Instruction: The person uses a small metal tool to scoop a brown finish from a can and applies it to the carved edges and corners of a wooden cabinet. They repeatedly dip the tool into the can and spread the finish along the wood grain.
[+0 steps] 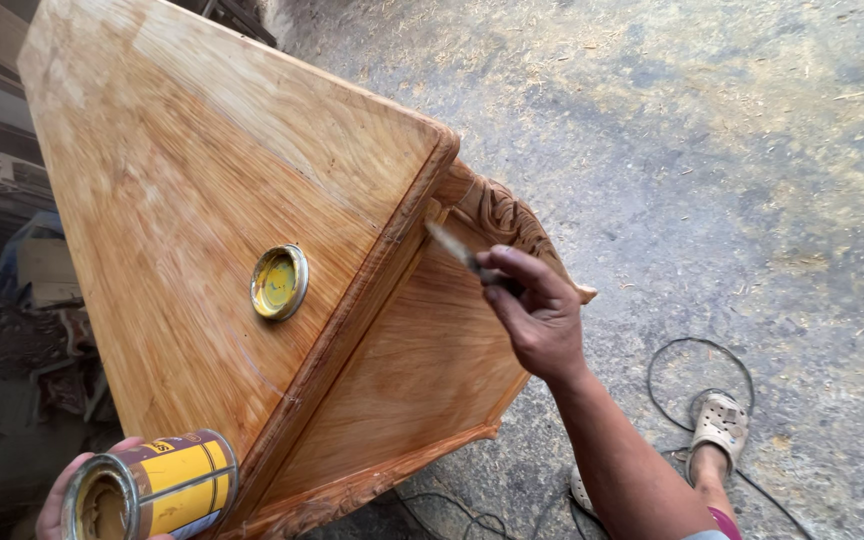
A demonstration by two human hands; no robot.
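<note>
Right hand (542,315) pinched on a small brush (460,250), fingers clenched round the handle, bristle tip at the top corner of the side panel (422,350), just beside the carved leg (500,215). Left hand (72,495) wrapped round the open tin (152,485), yellow and purple label, mouth facing me, held low at the near corner of the wooden table (182,160). Fingers mostly hidden behind the tin, but the grip is closed on it.

Tin's lid (279,281) lies on the tabletop, inside up, yellow residue in it, well apart from both hands.

Progress, as I judge it: top reads orange and streaky, looks already coated. Side panel has similar tone, glossy near the edge moulding. Brush is at the joint under the lip, so I'd call flat faces mostly done and corners, moulding and carving left. Can't tell wet from dry here. Far side of the piece not visible.

Count:
- 1 table
- 1 tin, 1 lid
- 1 brush
- 1 carved leg in view, others hidden
- 1 black cable (702,350) looped on the dusty concrete floor (712,130)
- 1 pale sandal (720,420) fully visible on my foot, edge of a second below my forearm

Clutter at left is too blurred to name.
</note>
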